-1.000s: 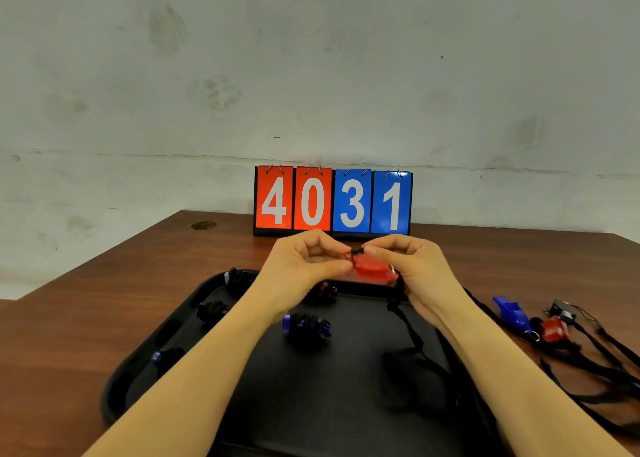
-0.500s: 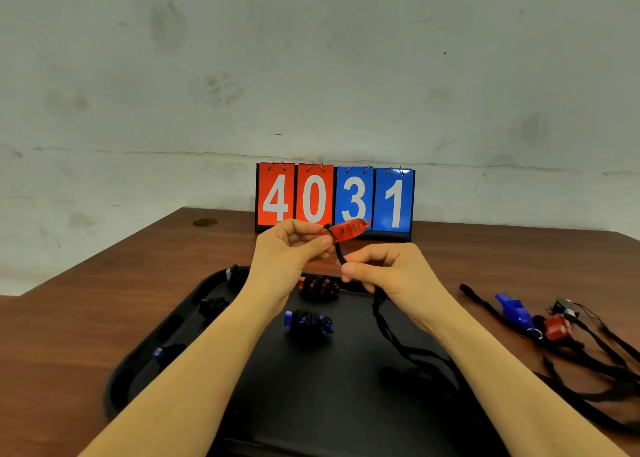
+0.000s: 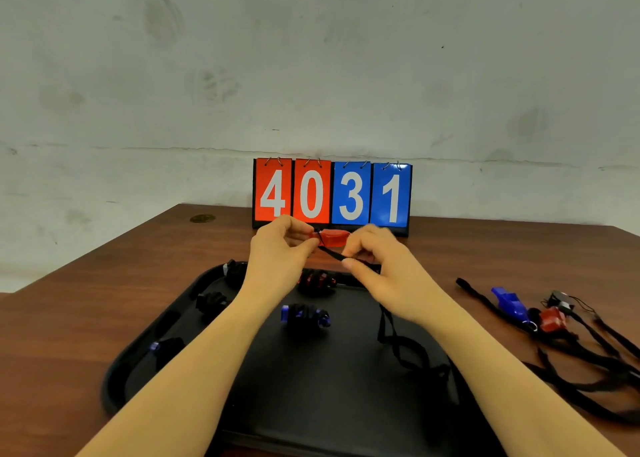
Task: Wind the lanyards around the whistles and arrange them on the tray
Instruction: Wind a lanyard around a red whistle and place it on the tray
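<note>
The left hand [image 3: 280, 248] has its grip pinched on the left end of the red whistle [image 3: 333, 238], held up above the far edge of the tray [image 3: 145, 345]. The whistle lies longways, left to right. Just right and a bit nearer, the right hand [image 3: 375, 266] pinches the black lanyard [image 3: 331, 254] (its loose end trails down onto the tray). I think the next wrap goes across the whistle.

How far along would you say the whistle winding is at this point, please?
Done: several wound whistles lie on the tray, such as the blue one. In hand: the left hand holds a red whistle while the right hand pinches its lanyard. Left: the loose whistles on the table.
</note>
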